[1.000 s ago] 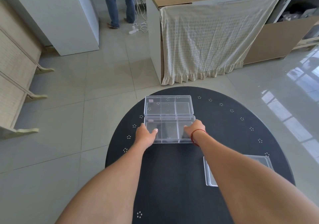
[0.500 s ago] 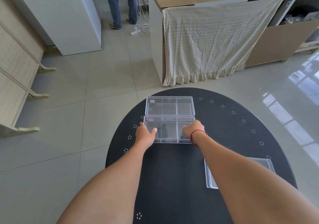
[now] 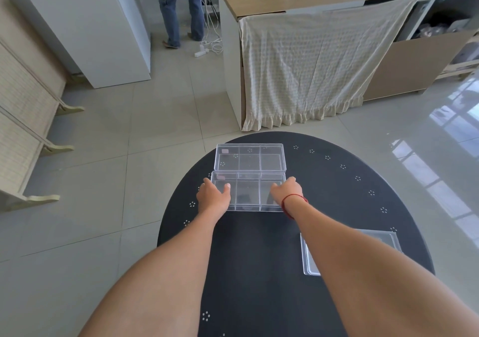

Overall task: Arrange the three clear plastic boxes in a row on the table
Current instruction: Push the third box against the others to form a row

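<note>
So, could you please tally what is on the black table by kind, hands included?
Clear plastic boxes: 3 (far box, middle box, near box)
Hands on the middle box: 2 (left hand, right hand)
Total: 5

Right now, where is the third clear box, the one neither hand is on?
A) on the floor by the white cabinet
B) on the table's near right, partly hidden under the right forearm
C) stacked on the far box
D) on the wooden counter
B: the third box lies flat on the table at the near right, the right forearm crossing over it, while the left hand and right hand grip the middle box.
</note>
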A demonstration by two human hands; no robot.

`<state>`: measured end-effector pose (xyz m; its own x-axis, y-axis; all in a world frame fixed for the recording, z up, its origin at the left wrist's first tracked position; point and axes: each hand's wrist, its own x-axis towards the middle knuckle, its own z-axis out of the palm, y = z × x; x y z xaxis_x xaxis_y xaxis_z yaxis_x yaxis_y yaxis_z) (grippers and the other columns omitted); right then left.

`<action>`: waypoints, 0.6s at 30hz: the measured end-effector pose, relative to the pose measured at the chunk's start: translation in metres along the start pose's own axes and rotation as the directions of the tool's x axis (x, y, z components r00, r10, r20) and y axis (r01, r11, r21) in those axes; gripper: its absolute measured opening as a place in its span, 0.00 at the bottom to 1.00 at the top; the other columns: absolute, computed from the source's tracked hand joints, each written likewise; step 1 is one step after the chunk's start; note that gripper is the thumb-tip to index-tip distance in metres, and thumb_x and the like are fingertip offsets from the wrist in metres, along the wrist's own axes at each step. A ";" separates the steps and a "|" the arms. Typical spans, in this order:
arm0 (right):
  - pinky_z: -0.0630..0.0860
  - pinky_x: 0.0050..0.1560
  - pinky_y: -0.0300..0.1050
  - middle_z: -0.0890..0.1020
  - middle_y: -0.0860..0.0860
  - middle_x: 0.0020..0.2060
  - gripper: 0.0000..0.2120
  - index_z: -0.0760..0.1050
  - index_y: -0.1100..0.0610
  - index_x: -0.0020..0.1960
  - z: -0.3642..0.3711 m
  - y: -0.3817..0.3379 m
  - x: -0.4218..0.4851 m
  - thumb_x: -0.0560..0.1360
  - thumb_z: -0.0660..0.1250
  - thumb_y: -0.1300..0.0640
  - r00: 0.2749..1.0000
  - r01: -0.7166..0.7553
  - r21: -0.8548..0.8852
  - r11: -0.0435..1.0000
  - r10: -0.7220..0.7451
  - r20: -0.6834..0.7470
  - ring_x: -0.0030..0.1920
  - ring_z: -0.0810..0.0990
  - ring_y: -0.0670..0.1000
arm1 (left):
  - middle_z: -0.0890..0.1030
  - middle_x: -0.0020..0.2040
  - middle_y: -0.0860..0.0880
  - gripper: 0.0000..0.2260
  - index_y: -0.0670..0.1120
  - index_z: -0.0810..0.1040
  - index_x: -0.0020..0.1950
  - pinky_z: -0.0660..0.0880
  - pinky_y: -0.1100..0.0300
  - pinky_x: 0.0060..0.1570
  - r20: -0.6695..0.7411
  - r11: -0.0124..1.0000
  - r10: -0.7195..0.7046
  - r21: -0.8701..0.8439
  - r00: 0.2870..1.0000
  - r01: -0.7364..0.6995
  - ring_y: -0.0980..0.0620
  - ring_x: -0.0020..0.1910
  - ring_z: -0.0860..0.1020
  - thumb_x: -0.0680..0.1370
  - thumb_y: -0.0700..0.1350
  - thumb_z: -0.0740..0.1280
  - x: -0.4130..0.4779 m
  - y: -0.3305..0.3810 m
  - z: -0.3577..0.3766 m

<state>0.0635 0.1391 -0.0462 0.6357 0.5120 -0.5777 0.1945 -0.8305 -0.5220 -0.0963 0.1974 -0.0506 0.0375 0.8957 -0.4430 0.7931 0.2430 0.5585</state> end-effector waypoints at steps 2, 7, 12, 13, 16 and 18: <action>0.68 0.68 0.58 0.68 0.58 0.71 0.30 0.58 0.64 0.74 -0.012 0.005 -0.007 0.77 0.60 0.53 0.999 0.035 -0.034 0.999 -0.035 -0.004 0.69 0.71 0.60 | 0.67 0.73 0.42 0.29 0.40 0.61 0.75 0.68 0.45 0.67 -0.014 1.000 0.019 0.020 1.000 -0.019 0.41 0.73 0.65 0.79 0.55 0.60 -0.013 0.008 0.000; 0.71 0.66 0.59 0.72 0.59 0.68 0.28 0.61 0.63 0.73 -0.052 0.024 -0.025 0.77 0.61 0.52 0.992 0.125 -0.051 0.991 -0.126 -0.027 0.66 0.73 0.61 | 0.65 0.74 0.41 0.28 0.38 0.66 0.73 0.67 0.46 0.69 0.031 0.998 0.036 0.055 0.999 -0.038 0.42 0.73 0.65 0.80 0.56 0.58 -0.059 0.034 0.008; 0.71 0.66 0.58 0.74 0.60 0.66 0.28 0.63 0.63 0.72 -0.098 0.066 -0.039 0.77 0.60 0.50 0.986 0.142 -0.063 0.988 -0.147 -0.075 0.64 0.75 0.62 | 0.70 0.71 0.41 0.25 0.36 0.68 0.71 0.70 0.52 0.62 0.107 0.998 0.062 0.012 0.992 -0.064 0.41 0.68 0.71 0.81 0.53 0.58 -0.112 0.064 0.040; 0.71 0.66 0.58 0.74 0.60 0.65 0.27 0.64 0.63 0.72 -0.106 0.078 -0.040 0.77 0.60 0.50 0.987 0.131 -0.060 0.990 -0.136 -0.087 0.64 0.75 0.62 | 0.73 0.68 0.41 0.23 0.36 0.70 0.68 0.71 0.54 0.57 0.129 0.997 0.070 0.003 0.989 -0.071 0.41 0.64 0.74 0.81 0.53 0.58 -0.121 0.069 0.049; 0.72 0.65 0.59 0.74 0.60 0.65 0.28 0.64 0.63 0.71 -0.129 0.121 -0.039 0.77 0.61 0.49 0.990 0.075 -0.045 0.996 -0.080 -0.113 0.63 0.75 0.61 | 0.78 0.60 0.41 0.21 0.36 0.74 0.60 0.72 0.55 0.51 0.177 0.995 0.096 -0.009 0.980 -0.096 0.42 0.53 0.77 0.80 0.53 0.59 -0.150 0.077 0.080; 0.73 0.64 0.60 0.76 0.60 0.64 0.29 0.65 0.62 0.71 -0.137 0.153 -0.035 0.76 0.61 0.48 0.990 0.031 -0.035 0.999 -0.036 -0.133 0.62 0.77 0.61 | 0.73 0.69 0.42 0.25 0.38 0.69 0.70 0.71 0.53 0.60 0.235 0.997 0.073 -0.020 0.969 -0.070 0.41 0.65 0.74 0.80 0.53 0.59 -0.167 0.076 0.100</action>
<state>0.1732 -0.0359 -0.0195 0.7223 0.5074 -0.4699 0.2405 -0.8214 -0.5172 0.0183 0.0295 -0.0042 0.2368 0.7987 -0.5532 0.7762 0.1869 0.6021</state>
